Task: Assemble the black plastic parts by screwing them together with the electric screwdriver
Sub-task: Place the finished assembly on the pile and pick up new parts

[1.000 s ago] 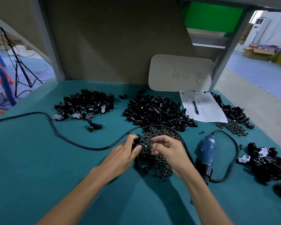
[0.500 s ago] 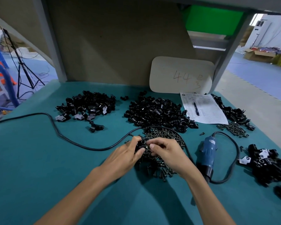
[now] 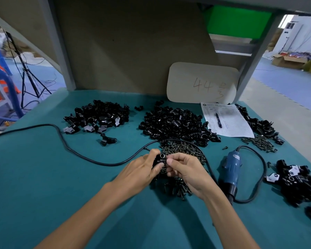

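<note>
The right hand (image 3: pixel 185 172), a second ago picking over the screw pile (image 3: pixel 183 151), now pinches the right side of the black part (image 3: pixel 160 159) that the left hand (image 3: pixel 140 170) grips. The part's round opening now shows between both hands, near frame centre.

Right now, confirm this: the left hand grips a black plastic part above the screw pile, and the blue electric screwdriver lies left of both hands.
Not quite. The head view shows the blue electric screwdriver lying right of the right hand, not left of both. The rest holds: the left hand grips the black plastic part above the screw pile.
</note>
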